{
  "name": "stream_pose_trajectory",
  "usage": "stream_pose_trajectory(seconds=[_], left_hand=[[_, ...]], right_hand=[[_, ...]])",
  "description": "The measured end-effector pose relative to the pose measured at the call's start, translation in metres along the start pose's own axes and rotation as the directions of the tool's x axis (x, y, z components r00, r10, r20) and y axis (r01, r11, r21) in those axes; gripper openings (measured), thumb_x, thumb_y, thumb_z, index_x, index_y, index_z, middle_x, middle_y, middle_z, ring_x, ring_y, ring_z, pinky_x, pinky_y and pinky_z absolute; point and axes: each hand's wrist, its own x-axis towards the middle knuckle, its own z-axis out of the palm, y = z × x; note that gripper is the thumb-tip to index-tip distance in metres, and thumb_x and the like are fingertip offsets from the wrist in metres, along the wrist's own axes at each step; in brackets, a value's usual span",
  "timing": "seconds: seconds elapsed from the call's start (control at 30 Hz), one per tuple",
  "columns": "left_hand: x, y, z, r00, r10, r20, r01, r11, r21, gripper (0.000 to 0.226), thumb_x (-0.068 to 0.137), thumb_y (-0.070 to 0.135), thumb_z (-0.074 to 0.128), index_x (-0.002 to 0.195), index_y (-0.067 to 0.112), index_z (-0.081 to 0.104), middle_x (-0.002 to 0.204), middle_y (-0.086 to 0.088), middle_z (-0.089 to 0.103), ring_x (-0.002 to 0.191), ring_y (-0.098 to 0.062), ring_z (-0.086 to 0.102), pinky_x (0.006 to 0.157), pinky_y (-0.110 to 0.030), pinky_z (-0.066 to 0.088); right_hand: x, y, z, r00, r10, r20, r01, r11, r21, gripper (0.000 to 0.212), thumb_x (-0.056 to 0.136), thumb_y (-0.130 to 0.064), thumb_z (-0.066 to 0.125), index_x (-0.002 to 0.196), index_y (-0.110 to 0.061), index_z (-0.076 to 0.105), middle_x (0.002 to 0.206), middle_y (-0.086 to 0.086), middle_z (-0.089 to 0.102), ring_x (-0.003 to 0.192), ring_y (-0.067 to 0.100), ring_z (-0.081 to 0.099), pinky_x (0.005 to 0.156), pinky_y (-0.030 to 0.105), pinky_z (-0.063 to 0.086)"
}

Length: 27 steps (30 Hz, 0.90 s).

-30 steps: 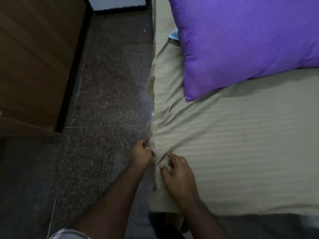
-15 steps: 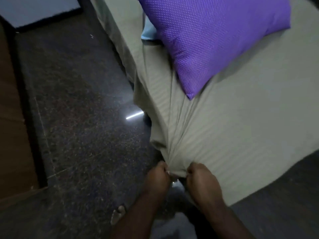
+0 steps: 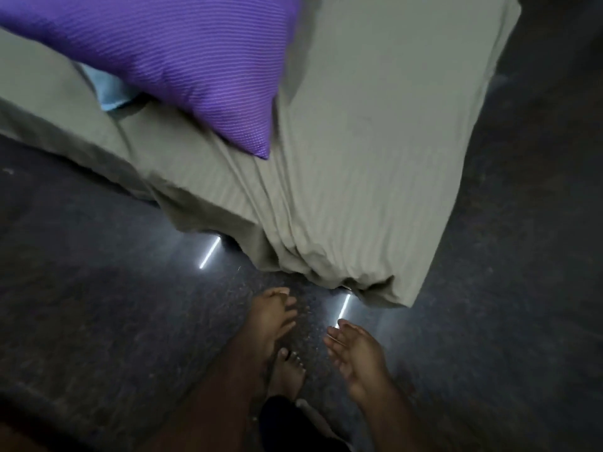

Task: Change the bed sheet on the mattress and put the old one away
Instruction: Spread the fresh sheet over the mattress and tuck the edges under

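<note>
The grey-green striped bed sheet point(image 3: 359, 164) covers the mattress, with bunched folds gathered at the near corner point(image 3: 329, 272). My left hand point(image 3: 272, 316) hangs just below that corner with fingers relaxed, holding nothing. A little to its right, my right hand point(image 3: 354, 352) is also free, fingers straight and spread, apart from the sheet. A purple pillow point(image 3: 182, 60) lies on the sheet at the upper left. A light-blue cloth point(image 3: 109, 91) peeks out from under the pillow.
Dark speckled stone floor point(image 3: 98, 321) surrounds the bed on the left, front and right. My bare foot point(image 3: 288, 373) stands on the floor between my arms. Bright light streaks reflect on the floor under the mattress corner.
Both hands gripped the gathered sheet at the corner half a second ago; now they have let go and pulled back. The view has swung right, so the bed corner points toward me.
</note>
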Motion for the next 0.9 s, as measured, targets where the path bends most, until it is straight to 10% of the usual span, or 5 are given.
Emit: stream_pose_trajectory(seconds=[0.27,0.43,0.73,0.9], left_hand=[[0.009,0.020,-0.076,0.998,-0.052,0.034,0.056,0.992,-0.113,0.040,0.107,0.026,0.043,0.146,0.016,0.046,0.145,-0.007,0.054,0.129,-0.030,0.054,0.096,-0.037,0.048],[0.025,0.041,-0.094,0.996,-0.055,0.074,0.062,0.994,-0.095,0.028,0.108,0.024,0.042,0.134,0.020,0.051,0.142,-0.005,0.057,0.120,-0.024,0.057,0.095,-0.037,0.049],[0.088,0.048,-0.066,0.957,-0.100,0.273,0.119,0.992,-0.053,0.039,0.108,0.027,0.038,0.144,0.016,0.049,0.143,-0.004,0.057,0.129,-0.025,0.055,0.102,-0.040,0.047],[0.136,0.042,-0.039,0.948,-0.084,0.308,0.136,0.979,-0.150,0.043,0.108,0.036,0.036,0.143,0.016,0.051,0.140,-0.006,0.059,0.131,-0.025,0.052,0.114,-0.045,0.040]], right_hand=[[0.009,0.028,0.065,0.999,0.014,0.042,-0.026,0.957,0.289,0.018,0.107,-0.016,0.042,0.120,-0.016,0.055,0.129,0.015,0.060,0.097,0.023,0.064,0.079,0.032,0.048],[0.013,0.034,0.098,1.000,0.002,0.030,-0.015,0.893,0.450,0.043,0.108,-0.022,0.040,0.149,-0.012,0.040,0.138,0.013,0.055,0.100,0.021,0.063,0.081,0.032,0.049],[0.065,0.036,0.119,0.991,-0.100,-0.094,0.137,0.659,0.740,0.035,0.105,-0.043,0.044,0.119,-0.015,0.060,0.140,0.008,0.056,0.132,0.027,0.050,0.101,0.041,0.041],[0.108,0.030,0.124,0.971,-0.218,-0.103,0.198,0.479,0.855,0.058,0.100,-0.054,0.041,0.139,-0.012,0.055,0.138,0.007,0.059,0.131,0.024,0.052,0.115,0.047,0.035]])
